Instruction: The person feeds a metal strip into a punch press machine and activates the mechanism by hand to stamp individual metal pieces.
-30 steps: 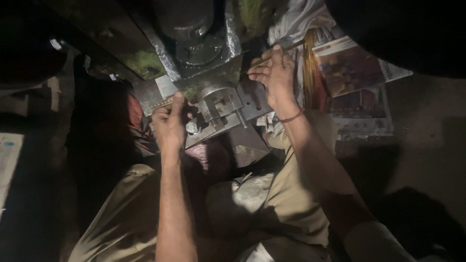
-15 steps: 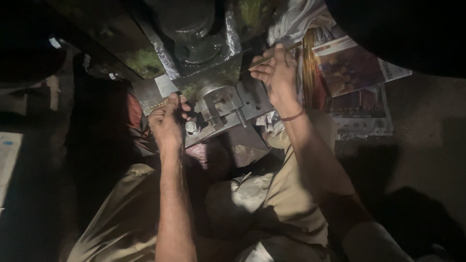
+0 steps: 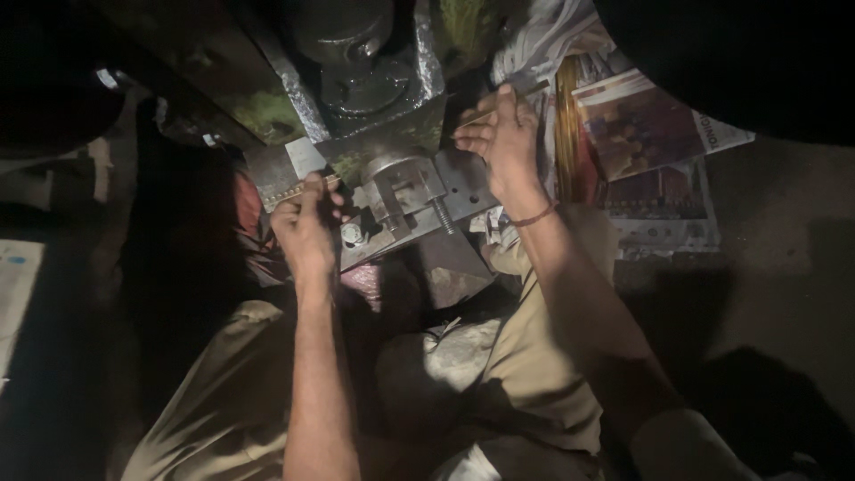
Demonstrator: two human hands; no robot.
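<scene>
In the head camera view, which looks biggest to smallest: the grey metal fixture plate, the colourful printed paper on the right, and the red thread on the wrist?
1. Printed paper, though the fixture plate looks close in size.
2. Grey metal fixture plate.
3. Red thread on the right hand's wrist, clearly smallest.

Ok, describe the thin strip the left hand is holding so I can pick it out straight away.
Start at the grey metal press block in the middle of the view, below the dark round ram. At its left edge the left hand pinches a thin brass-coloured strip running out to the left. It is the only toothed, golden piece there; the neighbouring parts are plain grey steel.
</scene>
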